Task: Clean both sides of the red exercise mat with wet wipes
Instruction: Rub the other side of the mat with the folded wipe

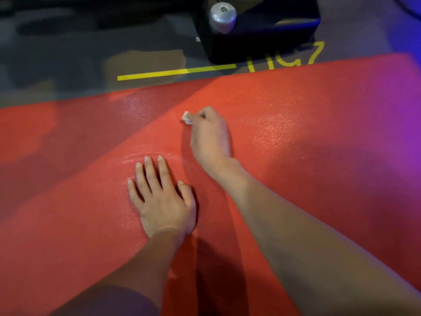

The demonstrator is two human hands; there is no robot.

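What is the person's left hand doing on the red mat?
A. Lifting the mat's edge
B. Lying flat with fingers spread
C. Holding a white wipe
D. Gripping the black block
B: the left hand lies flat, fingers spread, on the red mat, while the right hand pinches the white wipe.

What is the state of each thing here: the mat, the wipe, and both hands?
red mat: spread flat on the floor, glistening in patches
wet wipe: bunched small, pinched against the mat
right hand: fingers curled, pinching the wipe
left hand: flat, fingers straight, pressing the mat
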